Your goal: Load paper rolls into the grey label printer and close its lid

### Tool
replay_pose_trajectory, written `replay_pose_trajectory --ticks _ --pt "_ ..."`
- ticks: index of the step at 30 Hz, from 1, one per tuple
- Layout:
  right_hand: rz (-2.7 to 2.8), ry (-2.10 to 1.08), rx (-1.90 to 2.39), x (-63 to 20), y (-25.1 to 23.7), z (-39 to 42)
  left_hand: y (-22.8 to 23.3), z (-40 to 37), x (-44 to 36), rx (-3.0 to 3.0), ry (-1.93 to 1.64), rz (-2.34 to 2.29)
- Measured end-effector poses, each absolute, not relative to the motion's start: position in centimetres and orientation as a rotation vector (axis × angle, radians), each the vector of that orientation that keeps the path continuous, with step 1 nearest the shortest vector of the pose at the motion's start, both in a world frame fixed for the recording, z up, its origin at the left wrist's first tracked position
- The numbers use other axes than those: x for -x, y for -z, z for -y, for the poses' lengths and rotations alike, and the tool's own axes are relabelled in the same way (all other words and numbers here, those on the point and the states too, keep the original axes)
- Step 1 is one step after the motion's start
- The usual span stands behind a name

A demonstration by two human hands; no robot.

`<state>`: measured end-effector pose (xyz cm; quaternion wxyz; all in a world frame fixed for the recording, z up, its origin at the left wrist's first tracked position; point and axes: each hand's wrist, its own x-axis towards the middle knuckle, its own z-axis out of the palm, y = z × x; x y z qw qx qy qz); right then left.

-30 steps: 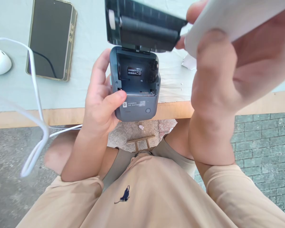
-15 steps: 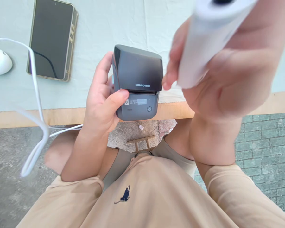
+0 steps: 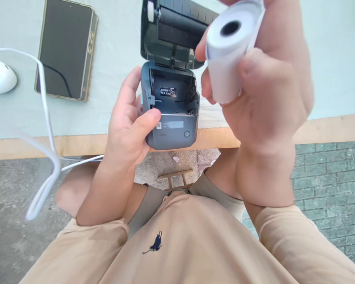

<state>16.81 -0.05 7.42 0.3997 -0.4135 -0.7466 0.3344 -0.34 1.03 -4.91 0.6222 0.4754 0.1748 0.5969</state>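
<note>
A dark grey label printer (image 3: 173, 132) is gripped at its left side by my left hand (image 3: 127, 118), the thumb lying across its front near the slot. Its lid (image 3: 180, 27) stands raised, showing a black roller inside and a hollow compartment (image 3: 171, 104) with a small printed sticker. My right hand (image 3: 269, 86) is closed around a white paper roll (image 3: 225, 75) with a dark hole in its core. That roll is to the right of the compartment, outside it. Some right fingers reach the lid's right edge; whether they touch it I cannot tell.
On the pale cloth-covered table (image 3: 115, 35) lie a phone (image 3: 66, 47) in a clear case and a white mouse (image 3: 1, 77) at the left. A white cable (image 3: 44, 94) loops over the table's wooden edge (image 3: 77, 146) and hangs down at the left.
The printer's lid has swung up from closed to open. My right hand has moved left and closer to the printer with the paper roll. My left hand keeps its hold.
</note>
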Motion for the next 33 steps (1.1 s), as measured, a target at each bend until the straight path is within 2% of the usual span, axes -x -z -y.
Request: replay_pose_trajectory --ticks 7,13,18,29,33 --pt "2.275 -0.33 1.162 -16.7 -6.1 -0.5 4.6 -1.1 0.3 -1.142 -1.363 -0.429" --pt "2.2 -0.339 1.319 -16.8 -4.7 -1.3 5.2 -1.4 0.5 -1.212 -1.333 -0.437" --pt "2.243 -0.464 1.27 -16.9 -4.9 -1.2 4.8 -1.2 0.8 -1.21 -1.287 -0.489" --pt "2.245 -0.264 1.306 -16.9 -4.1 -1.4 3.7 -0.6 0.5 -1.152 -1.289 -0.532" --pt "2.289 -0.162 1.125 -16.9 -4.7 -0.5 3.2 -0.6 0.2 -1.044 -1.27 -0.566"
